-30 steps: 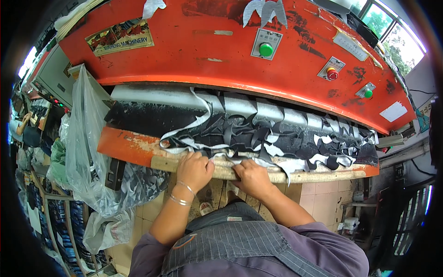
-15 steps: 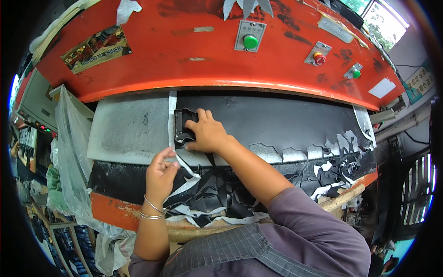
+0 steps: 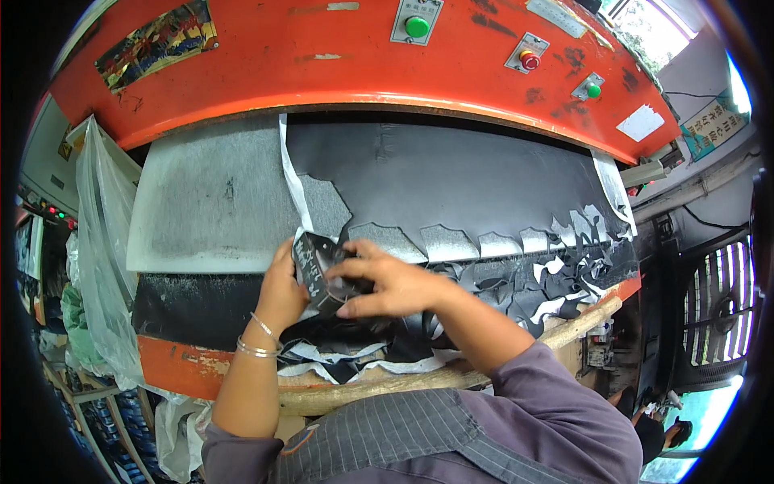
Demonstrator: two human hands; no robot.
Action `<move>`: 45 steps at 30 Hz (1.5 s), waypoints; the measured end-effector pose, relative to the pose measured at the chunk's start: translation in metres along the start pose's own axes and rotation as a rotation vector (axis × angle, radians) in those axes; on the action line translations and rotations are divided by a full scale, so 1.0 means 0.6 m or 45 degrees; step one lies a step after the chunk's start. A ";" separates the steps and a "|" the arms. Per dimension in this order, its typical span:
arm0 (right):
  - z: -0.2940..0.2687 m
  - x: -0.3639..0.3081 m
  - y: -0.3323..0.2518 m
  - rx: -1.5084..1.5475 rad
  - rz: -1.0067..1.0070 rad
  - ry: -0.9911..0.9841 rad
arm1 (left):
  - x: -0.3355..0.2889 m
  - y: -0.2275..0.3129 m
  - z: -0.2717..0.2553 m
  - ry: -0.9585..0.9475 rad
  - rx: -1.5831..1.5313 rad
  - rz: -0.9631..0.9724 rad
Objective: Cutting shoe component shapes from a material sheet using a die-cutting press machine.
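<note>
My left hand (image 3: 282, 292) and my right hand (image 3: 385, 284) together grip a small black metal cutting die (image 3: 319, 270) tilted on its edge, just above the front of the grey cutting pad (image 3: 211, 202). A wide black sheet (image 3: 451, 181) lies across the pad under the orange press head (image 3: 339, 73); its near edge is cut into jagged tabs (image 3: 451, 242). Black and white offcut strips (image 3: 532, 282) hang over the front. Two bangles sit on my left wrist.
Green and red push buttons (image 3: 417, 26) are set in the press head. A wooden pole (image 3: 451, 373) runs along the orange front ledge (image 3: 173, 363). A clear plastic bag (image 3: 97, 266) hangs at the left. A fan grille (image 3: 717, 306) stands at the right.
Both hands left the front pole, reached onto the sheet, and came back toward me. The die, lying flat on the sheet half a second ago, is now lifted and held in both hands.
</note>
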State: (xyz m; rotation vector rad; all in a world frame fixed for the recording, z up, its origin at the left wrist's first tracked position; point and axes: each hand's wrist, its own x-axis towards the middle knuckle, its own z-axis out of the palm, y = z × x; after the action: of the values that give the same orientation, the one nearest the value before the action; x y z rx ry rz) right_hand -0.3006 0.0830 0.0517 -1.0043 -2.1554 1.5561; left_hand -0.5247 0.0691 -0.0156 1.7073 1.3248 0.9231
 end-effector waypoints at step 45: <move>-0.241 -0.171 0.140 0.066 -0.451 1.623 | 0.068 0.118 0.107 0.446 0.241 0.158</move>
State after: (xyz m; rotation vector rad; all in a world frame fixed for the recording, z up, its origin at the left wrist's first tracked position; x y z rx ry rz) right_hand -0.1105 0.1292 0.0440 -1.0621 -1.2397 0.4837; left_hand -0.4302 0.0885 0.0227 1.8463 1.5891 1.2458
